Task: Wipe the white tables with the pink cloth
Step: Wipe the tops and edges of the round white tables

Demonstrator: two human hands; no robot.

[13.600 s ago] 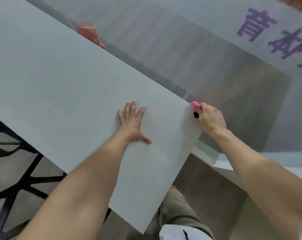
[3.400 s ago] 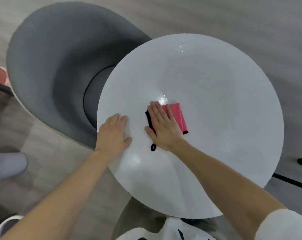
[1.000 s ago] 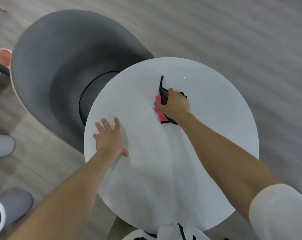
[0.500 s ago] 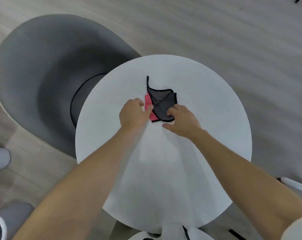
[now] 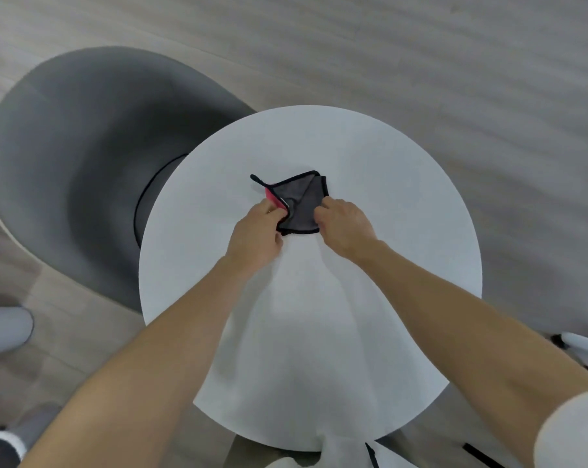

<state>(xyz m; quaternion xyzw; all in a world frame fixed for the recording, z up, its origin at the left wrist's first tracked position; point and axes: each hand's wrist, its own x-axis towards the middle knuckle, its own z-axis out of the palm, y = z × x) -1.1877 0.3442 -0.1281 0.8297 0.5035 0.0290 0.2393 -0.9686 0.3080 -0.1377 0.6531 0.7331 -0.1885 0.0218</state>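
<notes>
Folding: cloth (image 5: 297, 206), grey face up, pink at its left edge
Place: middle of the round table (image 5: 370, 298)
Grip: left hand (image 5: 257, 233) and right hand (image 5: 345, 228) each pinch a near corner
Handling: likely soft, light, limp; best taken by its hems

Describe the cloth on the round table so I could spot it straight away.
Find the round white table beside the grey chair. Near its middle, between the left hand and right hand, lies the cloth. It is the only thing on the tabletop: grey side up, black-edged, pink peeking out at its left.
</notes>
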